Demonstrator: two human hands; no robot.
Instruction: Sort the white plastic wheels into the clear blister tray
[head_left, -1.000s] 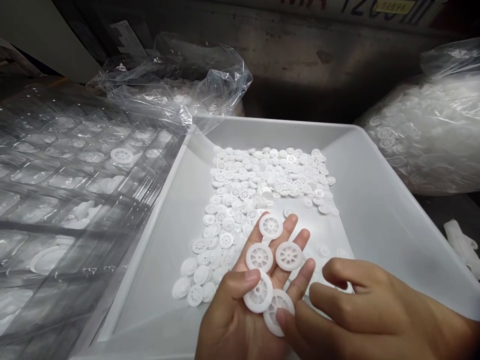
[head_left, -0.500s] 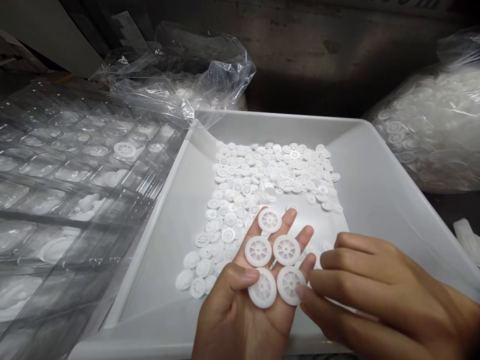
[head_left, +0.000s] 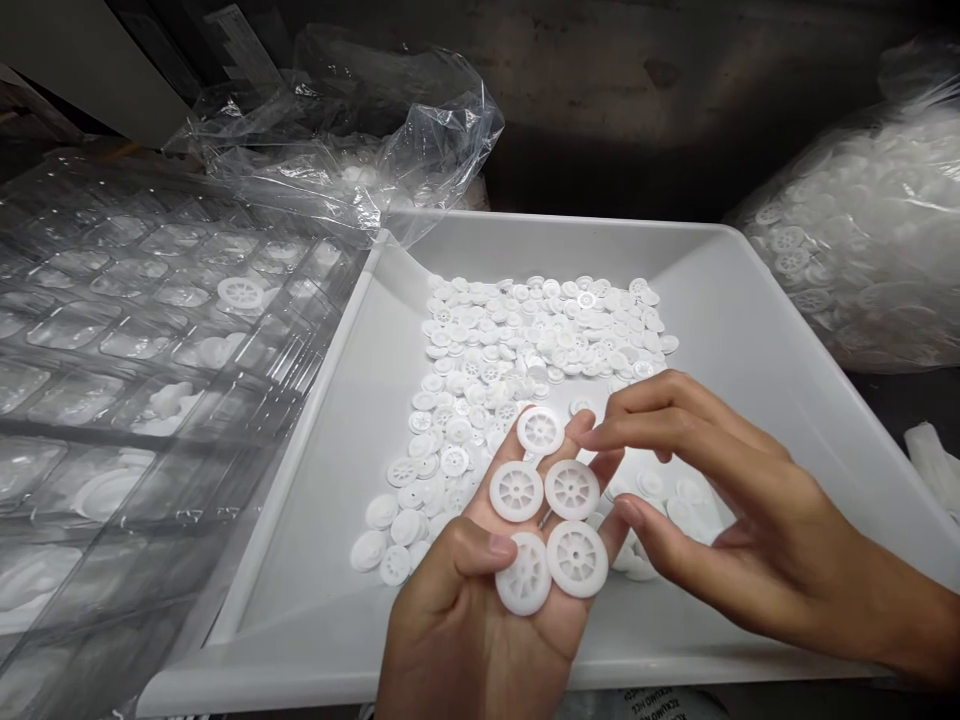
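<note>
My left hand [head_left: 480, 630] is held palm up over the grey tray. Several round white plastic wheels [head_left: 573, 490] with spokes rest on its palm and fingers, and the thumb presses the edge of the lowest left one. Just right of them is my right hand [head_left: 757, 520], its thumb and fingers apart and nothing between them. Its fingertips come close to the left fingers; whether they touch is unclear. Beneath and behind the hands, a spread of loose white wheels [head_left: 540, 340] covers part of the tray floor.
The grey tray [head_left: 577, 224] has raised walls. To its left stand stacked clear plastic blister trays [head_left: 142, 340], with white parts in some pockets. A crumpled clear bag [head_left: 442, 120] lies behind; a full bag of white wheels [head_left: 870, 250] stands right.
My right hand has drawn back from the lower right wheel, moved up and spread its thumb and fingers. That wheel now sits slightly higher and flatter on my left palm.
</note>
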